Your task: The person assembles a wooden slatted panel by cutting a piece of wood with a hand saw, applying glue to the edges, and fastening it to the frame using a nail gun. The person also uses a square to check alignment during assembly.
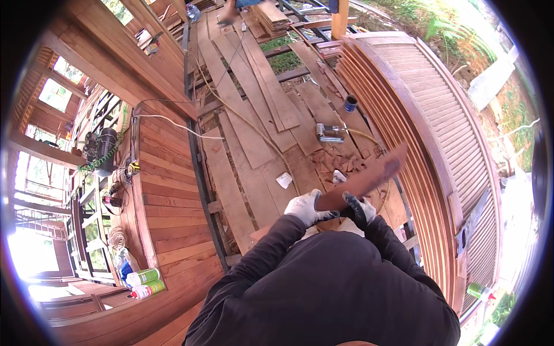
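Observation:
A reddish-brown wooden board (366, 177) is held low in front of my body, its far end slanting up to the right and slightly blurred. My left hand (306, 209), in a white glove with dark fingertips, grips its near end. My right hand (360, 209), gloved in white and black, closes round its lower edge close by. Just beyond the board, small wood offcuts (334, 161) lie scattered on the planks. A nail gun (330, 132) with a yellowish hose rests past them, and a dark blue can (350, 103) stands farther off.
Loose planks (231, 138) cover a dark frame with gaps. Louvred wooden panels (427, 115) stand stacked on the right. To the left are a slatted wooden surface (173, 190), glue bottles (144, 282) and a compressor-like tank (107, 150). Another person's hand (229, 14) shows at the top; hoses cross the planks.

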{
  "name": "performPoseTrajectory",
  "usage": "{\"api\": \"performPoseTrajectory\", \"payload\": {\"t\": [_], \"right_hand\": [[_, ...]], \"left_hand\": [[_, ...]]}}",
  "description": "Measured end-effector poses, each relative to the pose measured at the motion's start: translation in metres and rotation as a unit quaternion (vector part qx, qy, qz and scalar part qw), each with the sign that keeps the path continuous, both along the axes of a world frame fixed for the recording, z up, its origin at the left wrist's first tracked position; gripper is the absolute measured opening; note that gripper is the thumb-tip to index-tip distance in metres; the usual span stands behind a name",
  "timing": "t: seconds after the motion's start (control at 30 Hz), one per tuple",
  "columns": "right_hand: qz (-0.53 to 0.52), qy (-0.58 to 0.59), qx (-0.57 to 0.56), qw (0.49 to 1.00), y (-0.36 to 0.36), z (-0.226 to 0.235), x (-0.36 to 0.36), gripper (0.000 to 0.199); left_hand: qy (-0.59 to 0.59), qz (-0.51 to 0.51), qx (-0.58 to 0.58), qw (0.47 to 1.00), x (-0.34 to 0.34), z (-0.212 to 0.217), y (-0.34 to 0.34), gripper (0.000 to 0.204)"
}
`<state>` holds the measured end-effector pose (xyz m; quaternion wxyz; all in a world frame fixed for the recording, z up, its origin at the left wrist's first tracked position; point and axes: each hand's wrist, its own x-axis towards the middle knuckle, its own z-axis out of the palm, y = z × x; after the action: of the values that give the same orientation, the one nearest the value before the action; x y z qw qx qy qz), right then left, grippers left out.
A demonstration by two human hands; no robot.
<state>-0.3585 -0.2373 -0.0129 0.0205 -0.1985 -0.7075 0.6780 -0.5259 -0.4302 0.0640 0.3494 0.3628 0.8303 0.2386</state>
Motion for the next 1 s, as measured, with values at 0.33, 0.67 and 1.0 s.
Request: {"api": "performPoseTrajectory", "payload": {"t": [0.33,0.67,1.0], "right_hand": [[-0.298,0.034,-0.089,0.95,0.064,-0.003,-0.067,0.045],[-0.351,0.07,-0.275,0.892,0.164,-0.055,-0.214,0.033],[0.125,0.156,0.344,0.917,0.194,-0.022,-0.369,0.049]], "left_hand": [[0.152,0.116,-0.218,0.957,-0.063,-0.147,-0.209,0.052],[0.209,0.336,-0.247,0.884,-0.181,-0.134,-0.135,0.076],[0.25,0.041,-0.006,0.967,-0.302,-0.021,0.184,0.101]]}}
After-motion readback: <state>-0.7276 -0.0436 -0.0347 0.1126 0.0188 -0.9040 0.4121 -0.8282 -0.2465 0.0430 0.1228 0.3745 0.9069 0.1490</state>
